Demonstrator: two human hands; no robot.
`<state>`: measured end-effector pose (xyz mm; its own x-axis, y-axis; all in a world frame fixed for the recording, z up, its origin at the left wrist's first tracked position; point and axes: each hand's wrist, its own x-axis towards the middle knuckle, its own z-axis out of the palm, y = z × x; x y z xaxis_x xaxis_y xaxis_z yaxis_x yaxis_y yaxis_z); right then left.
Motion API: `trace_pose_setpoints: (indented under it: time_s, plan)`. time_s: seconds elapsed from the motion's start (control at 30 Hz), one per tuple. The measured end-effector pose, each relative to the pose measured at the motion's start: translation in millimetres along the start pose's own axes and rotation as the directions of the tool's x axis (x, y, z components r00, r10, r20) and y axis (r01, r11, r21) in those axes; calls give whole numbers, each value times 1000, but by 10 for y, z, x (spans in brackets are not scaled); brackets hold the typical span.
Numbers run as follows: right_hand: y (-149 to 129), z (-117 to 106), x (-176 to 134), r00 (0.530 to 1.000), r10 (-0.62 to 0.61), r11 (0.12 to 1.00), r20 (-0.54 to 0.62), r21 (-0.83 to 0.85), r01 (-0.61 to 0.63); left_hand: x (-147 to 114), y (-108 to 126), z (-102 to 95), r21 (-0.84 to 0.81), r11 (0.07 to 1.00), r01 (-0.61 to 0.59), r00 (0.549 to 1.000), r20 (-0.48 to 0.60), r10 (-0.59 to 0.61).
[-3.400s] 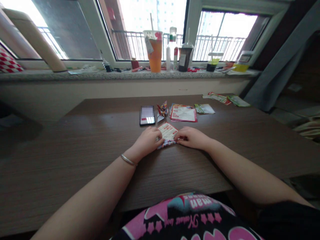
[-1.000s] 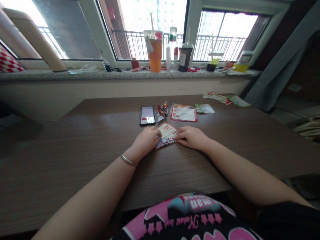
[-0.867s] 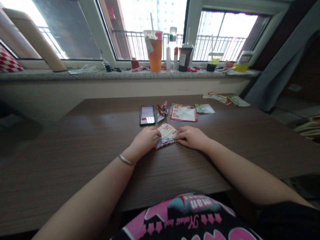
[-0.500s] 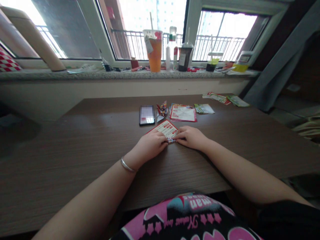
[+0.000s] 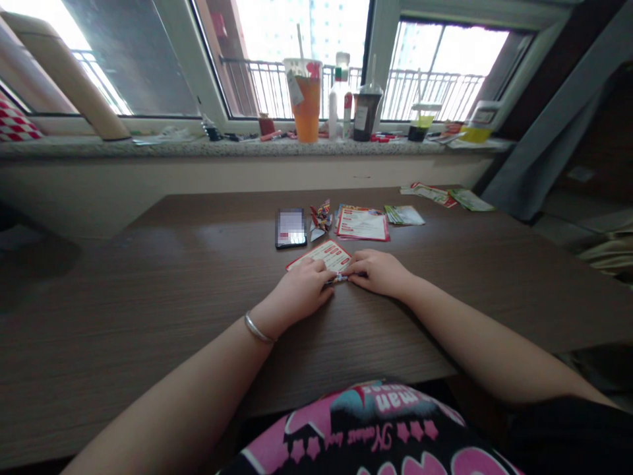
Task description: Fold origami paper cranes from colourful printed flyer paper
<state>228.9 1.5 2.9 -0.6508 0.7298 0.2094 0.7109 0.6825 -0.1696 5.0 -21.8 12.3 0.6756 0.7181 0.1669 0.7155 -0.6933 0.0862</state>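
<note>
Left hand (image 5: 305,286): fingers over paper (image 5: 328,253), grip unclear. Right hand (image 5: 378,271): fingertips pinching folded near edge (image 5: 340,278). Crease likely wants firm, even pressure.

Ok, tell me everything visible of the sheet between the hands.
The sheet looks like thin cream paper with a red border, red labels and print too small to read. It lies slanted on the brown table, and along its near edge shows a narrow, multicoloured strip that looks folded over. The left hand rests across its left part, hiding some of it; the right hand touches its right end.
</note>
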Motion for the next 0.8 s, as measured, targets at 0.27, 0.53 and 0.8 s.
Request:
trace_pose_setpoints:
  time_s: [0.27, 0.53, 0.8]
  plan:
    - [-39, -52, -10, 999, 39, 999, 23, -38, -38, 7, 89, 19, 59, 998, 33, 999, 13, -34]
    - [14, -154, -15, 992, 83, 995, 93, -61, -78, 18, 135, 50, 99, 993, 61, 998, -3, -61]
    - [-3, -213, -42, 988, 81, 995, 129, -71, -72, 21, 129, 56, 103, 993, 60, 998, -16, -59]
